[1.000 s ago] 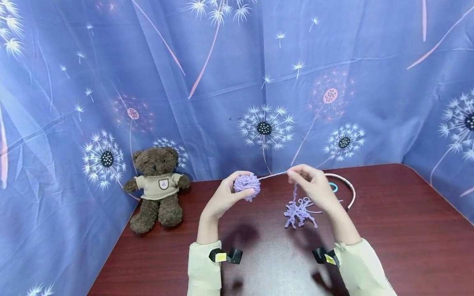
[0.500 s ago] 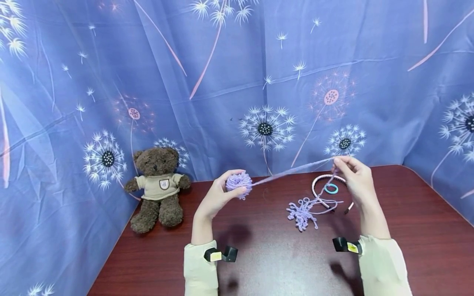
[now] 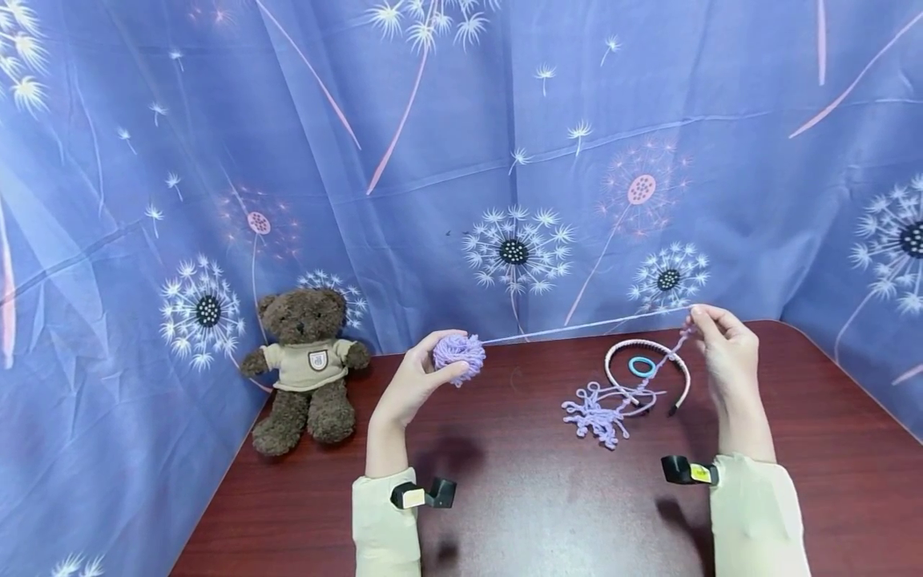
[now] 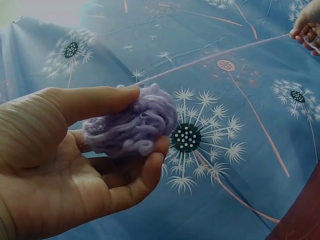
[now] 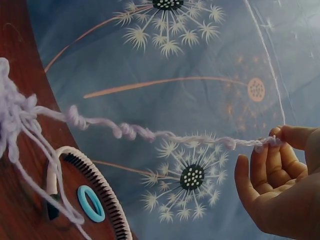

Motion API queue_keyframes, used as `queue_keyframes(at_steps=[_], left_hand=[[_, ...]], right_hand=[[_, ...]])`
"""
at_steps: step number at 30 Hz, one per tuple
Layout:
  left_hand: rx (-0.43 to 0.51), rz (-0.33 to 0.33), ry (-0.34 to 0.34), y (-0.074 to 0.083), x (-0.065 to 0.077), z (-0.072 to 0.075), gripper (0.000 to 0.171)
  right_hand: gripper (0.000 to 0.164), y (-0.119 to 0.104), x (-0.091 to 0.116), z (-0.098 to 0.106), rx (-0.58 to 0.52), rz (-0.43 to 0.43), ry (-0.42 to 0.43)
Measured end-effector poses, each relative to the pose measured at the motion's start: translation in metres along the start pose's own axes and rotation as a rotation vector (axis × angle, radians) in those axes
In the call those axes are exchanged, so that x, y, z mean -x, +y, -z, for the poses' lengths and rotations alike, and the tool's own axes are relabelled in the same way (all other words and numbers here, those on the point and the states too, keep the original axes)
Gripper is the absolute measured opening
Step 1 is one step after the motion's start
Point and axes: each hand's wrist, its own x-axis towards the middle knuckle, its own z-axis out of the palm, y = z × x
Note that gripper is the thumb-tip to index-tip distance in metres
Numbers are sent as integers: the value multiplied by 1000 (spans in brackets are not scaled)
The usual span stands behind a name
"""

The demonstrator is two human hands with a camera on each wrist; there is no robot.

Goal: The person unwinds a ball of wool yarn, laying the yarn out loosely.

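Observation:
My left hand (image 3: 416, 378) grips a small lilac yarn ball (image 4: 135, 122), the thumb across one side and curled fingers beneath. From the ball a taut strand of yarn (image 3: 577, 327) runs to my right hand (image 3: 731, 353), raised at the right. There the thumb and fingertips pinch the yarn, as the right wrist view shows. Below that pinch hangs a knotted, twisted length of yarn (image 5: 125, 131). It slants down to a looped lilac yarn piece (image 3: 597, 417) with several curly ends lying on the table.
A pale wrapped headband (image 3: 687, 377) with toothed inner edge lies behind the yarn piece, a turquoise ring (image 3: 641, 367) inside its curve. A brown teddy bear (image 3: 306, 373) sits at the left of the dark red table (image 3: 534, 497). Blue dandelion-print cloth (image 3: 433, 200) hangs behind.
My right hand has moved right, drawing the strand longer and straighter. The left hand with the yarn ball has shifted slightly left. The headband and ring, partly covered before, now show more fully.

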Motion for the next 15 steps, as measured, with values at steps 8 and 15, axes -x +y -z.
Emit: queue_keyframes(at_steps=[8,15], left_hand=[[-2,-9,44,-2,2,8,49],[60,-12,104,-2,5,13,48]], right_hand=[[17,-1,-5,4,-7,-1,138],[20,2,-4,3,80,-25,101]])
